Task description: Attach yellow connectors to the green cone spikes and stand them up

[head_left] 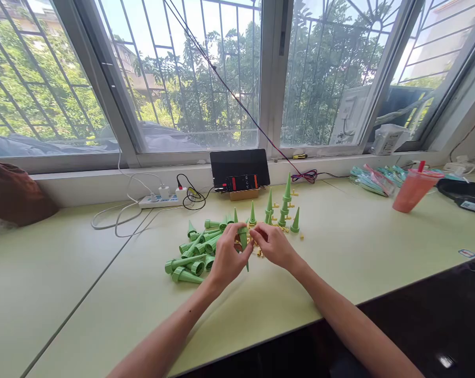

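**Green spike upright in the left hand, right fingertips at its 3 o'clock**

Nearest the camera, at 6 o'clock: two bare forearms, meeting over the pale green tabletop (103, 294).

Left hand (226, 258) clenched around a green spike (243, 240), thumb and fingers grasping its wide upper part. Long axis running 12 to 6, point toward the wearer, clear of the tabletop as far as can be told.

Right hand (276, 245) just at 3 o'clock of that spike. Fingertips pinched shut against its top, whether on a small yellow piece (259, 253) or on the spike itself impossible to tell.

Both hands about equally near.

At 9 o'clock of the hands, a heap of spikes (192, 252) lying flat. At 1 o'clock, standing spikes (287, 202), points up, well apart from the fingers.

Farther off:
- At 12 o'clock, a phone (241, 182) on its stand.
- At 11 o'clock, a power strip (161, 199).
- At 2 o'clock, a pink cup (413, 191).
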`<action>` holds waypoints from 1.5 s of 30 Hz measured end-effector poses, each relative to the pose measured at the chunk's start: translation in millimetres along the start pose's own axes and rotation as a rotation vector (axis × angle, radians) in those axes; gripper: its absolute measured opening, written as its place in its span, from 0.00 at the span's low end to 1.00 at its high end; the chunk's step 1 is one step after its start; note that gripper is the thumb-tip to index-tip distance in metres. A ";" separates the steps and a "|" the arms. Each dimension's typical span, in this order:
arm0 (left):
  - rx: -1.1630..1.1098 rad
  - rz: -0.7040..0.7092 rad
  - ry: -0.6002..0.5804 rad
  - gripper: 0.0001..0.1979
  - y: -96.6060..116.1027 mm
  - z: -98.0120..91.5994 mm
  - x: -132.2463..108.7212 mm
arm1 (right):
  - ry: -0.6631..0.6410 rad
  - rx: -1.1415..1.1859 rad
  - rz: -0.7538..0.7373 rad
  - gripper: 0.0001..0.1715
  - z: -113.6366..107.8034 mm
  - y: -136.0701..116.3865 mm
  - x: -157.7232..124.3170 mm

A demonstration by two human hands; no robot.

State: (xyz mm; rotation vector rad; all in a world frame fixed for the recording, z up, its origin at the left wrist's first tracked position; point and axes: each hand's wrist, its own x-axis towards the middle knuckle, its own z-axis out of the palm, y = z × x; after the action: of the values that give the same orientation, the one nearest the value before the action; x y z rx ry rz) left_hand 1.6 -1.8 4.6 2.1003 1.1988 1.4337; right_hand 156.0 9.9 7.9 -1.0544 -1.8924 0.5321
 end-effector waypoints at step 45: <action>-0.013 -0.053 -0.010 0.16 -3.8 -1.0 1.2 | -0.057 0.068 0.007 0.10 0.2 0.4 0.3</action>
State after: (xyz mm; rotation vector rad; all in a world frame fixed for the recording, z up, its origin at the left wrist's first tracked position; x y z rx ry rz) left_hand -0.8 1.3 3.2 2.0493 1.2288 1.4023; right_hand 155.9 10.4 7.7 -1.0116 -1.9069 0.6323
